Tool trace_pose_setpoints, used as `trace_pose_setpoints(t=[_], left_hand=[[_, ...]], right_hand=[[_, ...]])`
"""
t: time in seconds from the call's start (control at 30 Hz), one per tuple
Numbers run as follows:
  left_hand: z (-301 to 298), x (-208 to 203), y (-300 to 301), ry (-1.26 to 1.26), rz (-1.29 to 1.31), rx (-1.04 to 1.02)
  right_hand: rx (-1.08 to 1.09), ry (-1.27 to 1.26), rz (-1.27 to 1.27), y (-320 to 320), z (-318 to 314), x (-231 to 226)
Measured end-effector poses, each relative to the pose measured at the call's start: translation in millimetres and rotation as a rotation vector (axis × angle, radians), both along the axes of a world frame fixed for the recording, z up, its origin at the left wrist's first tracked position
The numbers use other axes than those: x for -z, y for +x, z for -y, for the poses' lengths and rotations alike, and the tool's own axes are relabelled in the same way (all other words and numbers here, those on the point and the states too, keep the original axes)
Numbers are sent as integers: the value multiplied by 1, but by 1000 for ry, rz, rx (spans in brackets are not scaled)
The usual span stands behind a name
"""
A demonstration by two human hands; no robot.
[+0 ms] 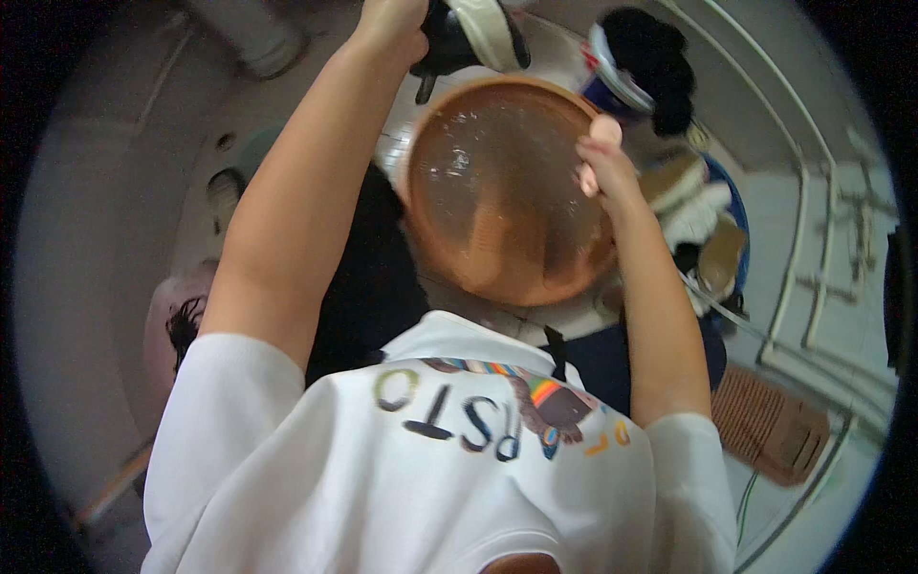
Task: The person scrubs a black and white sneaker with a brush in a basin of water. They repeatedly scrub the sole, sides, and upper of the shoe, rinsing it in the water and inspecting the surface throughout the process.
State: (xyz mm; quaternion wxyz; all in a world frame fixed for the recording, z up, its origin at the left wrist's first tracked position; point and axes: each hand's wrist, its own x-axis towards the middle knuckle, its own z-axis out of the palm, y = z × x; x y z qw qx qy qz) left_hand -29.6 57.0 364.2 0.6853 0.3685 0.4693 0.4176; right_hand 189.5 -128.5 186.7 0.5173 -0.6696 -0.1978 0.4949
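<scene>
My left hand (394, 24) reaches far forward to the top edge of the picture. It grips a black shoe (442, 48) with a pale band, held just beyond the far rim of a round orange-brown basin (413, 196). The basin holds water with bubbles on the surface, and an orange-brown shape shows dimly through it. At the basin's right rim, my right hand (610, 165) is closed around a pale pink object with a rounded end (605, 130). The rest of that object is hidden by the fingers, and blur keeps its kind from being clear.
Beyond the basin at the right stands a bucket (601, 57) with black stuff piled on it. A blue tub (743, 215) holds shoes and white items. A brown ridged board (770, 421) lies lower right, near wall pipes (801, 249). At left is a pink container (164, 320).
</scene>
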Motion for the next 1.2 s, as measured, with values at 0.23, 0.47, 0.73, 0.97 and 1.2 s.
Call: trace_pose_setpoints(t=[0.23,0.47,0.73,0.97,1.2], left_hand=[[-99,40,-217,273,-470,-100],[-67,154,-374,40,-905,-424],[-32,211,-406,65,-1345,57],[-7,187,-367,-125,-1610,88],[11,194,-376,85,-1766,310]], right_hand=[[-417,-150,359,-33,1,24],[-521,-316,316,-45,25,30],[-666,-357,406,-49,49,78],[-949,-385,674,-77,89,112],[-816,-348,832,-84,109,107]])
